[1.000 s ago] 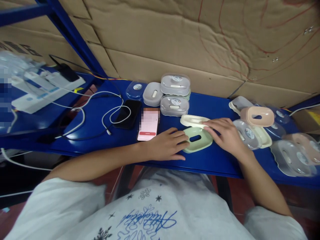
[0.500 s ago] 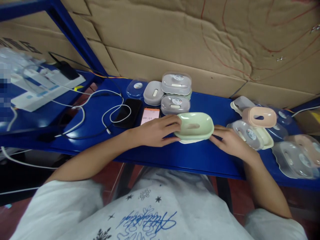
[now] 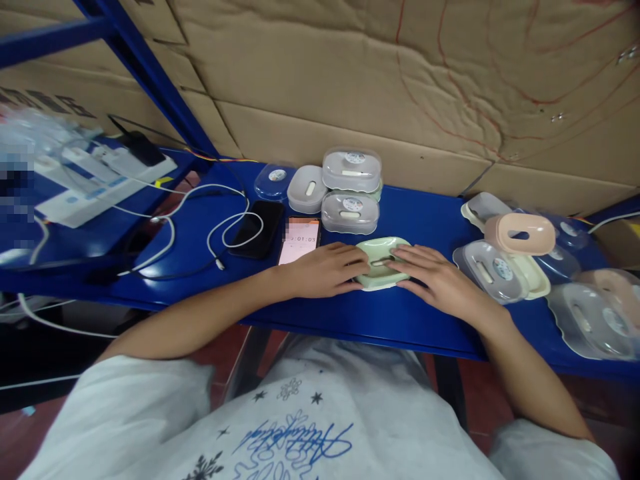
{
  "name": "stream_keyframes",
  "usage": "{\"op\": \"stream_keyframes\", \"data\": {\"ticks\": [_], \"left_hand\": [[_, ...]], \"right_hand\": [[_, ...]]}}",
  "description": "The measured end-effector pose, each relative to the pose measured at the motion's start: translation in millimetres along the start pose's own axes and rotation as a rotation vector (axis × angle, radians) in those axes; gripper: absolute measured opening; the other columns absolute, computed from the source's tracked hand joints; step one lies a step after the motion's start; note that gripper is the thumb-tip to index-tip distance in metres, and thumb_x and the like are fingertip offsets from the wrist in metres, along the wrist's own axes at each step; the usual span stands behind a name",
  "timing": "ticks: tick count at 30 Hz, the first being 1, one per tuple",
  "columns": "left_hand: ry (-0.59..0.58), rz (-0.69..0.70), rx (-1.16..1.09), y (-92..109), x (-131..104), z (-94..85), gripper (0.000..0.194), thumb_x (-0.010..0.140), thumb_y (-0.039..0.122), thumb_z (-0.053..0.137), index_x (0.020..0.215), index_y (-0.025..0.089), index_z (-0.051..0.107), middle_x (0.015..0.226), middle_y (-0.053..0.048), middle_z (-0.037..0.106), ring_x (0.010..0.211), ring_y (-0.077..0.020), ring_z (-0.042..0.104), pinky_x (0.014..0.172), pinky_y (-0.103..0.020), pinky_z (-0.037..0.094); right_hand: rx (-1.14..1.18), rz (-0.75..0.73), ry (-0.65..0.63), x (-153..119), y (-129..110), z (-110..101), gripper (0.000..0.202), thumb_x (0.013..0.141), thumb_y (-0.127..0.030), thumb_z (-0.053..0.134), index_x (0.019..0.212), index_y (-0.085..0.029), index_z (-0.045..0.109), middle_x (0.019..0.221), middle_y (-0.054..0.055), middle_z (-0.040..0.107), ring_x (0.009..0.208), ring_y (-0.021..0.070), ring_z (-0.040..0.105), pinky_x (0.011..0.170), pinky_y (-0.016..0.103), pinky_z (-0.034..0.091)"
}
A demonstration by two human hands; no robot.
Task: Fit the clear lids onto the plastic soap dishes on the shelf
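A light green oval dish [image 3: 381,279] rests on the blue table near its front edge. My left hand [image 3: 333,270] grips the dish's left rim, fingers along its side. My right hand [image 3: 433,273] lies over the dish's right part, its fingers reaching inside and the thumb low at the right rim; the fingers are spread. A small pale slot or strip [image 3: 383,262] shows in the dish's middle, partly under the right fingertips. Behind the dish stand grey boxes with clear lids [image 3: 350,213], one stacked on another.
Left of the dish lie a lit phone [image 3: 300,240], a dark phone [image 3: 260,230] and white cables [image 3: 173,233]. A clear lid [image 3: 274,181] is at the back. At right are a peach box [image 3: 520,235] and several lidded boxes [image 3: 493,270]. Cardboard [image 3: 320,80] stands behind.
The green dish has gone down onto the table and looks smaller and flatter. My right hand has moved left, from its right end to over its inside.
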State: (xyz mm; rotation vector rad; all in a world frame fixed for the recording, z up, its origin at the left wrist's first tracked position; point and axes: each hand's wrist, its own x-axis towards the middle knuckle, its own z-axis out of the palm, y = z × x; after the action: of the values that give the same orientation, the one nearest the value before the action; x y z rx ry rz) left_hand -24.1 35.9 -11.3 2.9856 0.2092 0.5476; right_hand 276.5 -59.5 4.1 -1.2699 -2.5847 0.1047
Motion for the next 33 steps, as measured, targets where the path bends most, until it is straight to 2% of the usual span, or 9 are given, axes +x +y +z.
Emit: {"op": "stream_keyframes", "data": {"ticks": [4,7,9,11,14,16,22,28,33], "left_hand": [[-0.035,0.055,-0.004,0.8,2.7,-1.2,0.03,0.114,0.038,0.046,0.12,0.019,0.069,0.126,-0.007,0.073,0.12,-0.0261,0.072,0.099,-0.042,0.06],[0.068,-0.044,-0.117,-22.7,0.0,-17.9,0.034,0.114,0.039,0.044,0.115,0.02,0.072,0.122,-0.004,0.074,0.115,-0.0212,0.072,0.103,-0.038,0.058],[0.191,-0.239,-0.08,-51.1,-7.4,-33.7,0.036,0.114,0.035,0.041,0.115,0.016,0.072,0.12,-0.009,0.074,0.117,-0.0226,0.07,0.106,-0.041,0.056],[0.298,-0.573,0.065,-82.6,-19.3,-47.6,0.033,0.111,0.032,0.045,0.119,0.015,0.071,0.124,-0.012,0.072,0.123,-0.0264,0.067,0.111,-0.044,0.052],[0.165,-0.969,0.221,-119.7,-38.8,-57.4,0.045,0.103,0.031,0.057,0.146,0.017,0.062,0.148,-0.018,0.061,0.141,-0.0352,0.056,0.119,-0.053,0.045],[0.077,-1.084,0.232,-133.6,-47.8,-56.9,0.052,0.103,0.035,0.059,0.153,0.021,0.058,0.156,-0.017,0.056,0.145,-0.0372,0.053,0.12,-0.057,0.043],[0.044,-1.091,0.221,-144.7,-54.2,-49.7,0.043,0.098,0.026,0.062,0.14,0.028,0.068,0.154,-0.01,0.061,0.141,-0.0312,0.058,0.119,-0.048,0.047],[0.096,-1.167,0.223,-150.6,-56.7,-45.8,0.046,0.09,0.036,0.079,0.132,0.02,0.066,0.142,-0.016,0.064,0.13,-0.0352,0.065,0.109,-0.048,0.054],[0.183,-1.184,0.211,-154.4,-58.8,-46.8,0.041,0.089,0.023,0.079,0.128,0.02,0.067,0.138,-0.015,0.068,0.127,-0.0319,0.069,0.108,-0.042,0.055]], "right_hand": [[-0.063,-0.042,-0.025,-1.4,3.0,2.9,0.039,0.108,-0.031,0.062,0.146,-0.025,0.067,0.158,0.011,0.061,0.15,0.0292,0.056,0.125,0.056,0.046],[-0.11,-0.066,-0.007,-0.3,1.3,7.5,0.04,0.109,-0.029,0.059,0.148,-0.024,0.066,0.156,0.012,0.062,0.149,0.03,0.056,0.122,0.056,0.049],[-0.121,-0.067,0.015,0.1,-0.1,11.1,0.041,0.109,-0.03,0.059,0.15,-0.024,0.064,0.156,0.012,0.063,0.149,0.0301,0.057,0.12,0.055,0.051],[-0.122,-0.07,0.029,-0.2,-0.4,14.3,0.042,0.109,-0.031,0.058,0.151,-0.025,0.063,0.156,0.012,0.062,0.149,0.0304,0.057,0.12,0.055,0.052],[-0.125,-0.08,0.05,-1.9,1.8,18.5,0.043,0.11,-0.031,0.058,0.152,-0.026,0.062,0.157,0.013,0.062,0.147,0.0312,0.058,0.118,0.057,0.053],[-0.128,-0.088,0.063,-2.8,4.0,21.2,0.043,0.11,-0.031,0.057,0.152,-0.026,0.062,0.157,0.013,0.061,0.146,0.0313,0.059,0.117,0.057,0.054],[-0.134,-0.087,0.074,-3.3,7.7,28.3,0.042,0.111,-0.03,0.054,0.152,-0.025,0.062,0.158,0.013,0.061,0.147,0.0311,0.058,0.116,0.056,0.055],[-0.107,-0.09,0.093,-1.7,8.3,30.9,0.045,0.109,-0.029,0.056,0.154,-0.028,0.062,0.155,0.013,0.063,0.145,0.032,0.06,0.116,0.058,0.055],[-0.086,-0.081,0.092,-0.3,3.6,28.2,0.047,0.109,-0.028,0.056,0.156,-0.029,0.059,0.155,0.013,0.063,0.145,0.0318,0.06,0.116,0.058,0.055]]}}
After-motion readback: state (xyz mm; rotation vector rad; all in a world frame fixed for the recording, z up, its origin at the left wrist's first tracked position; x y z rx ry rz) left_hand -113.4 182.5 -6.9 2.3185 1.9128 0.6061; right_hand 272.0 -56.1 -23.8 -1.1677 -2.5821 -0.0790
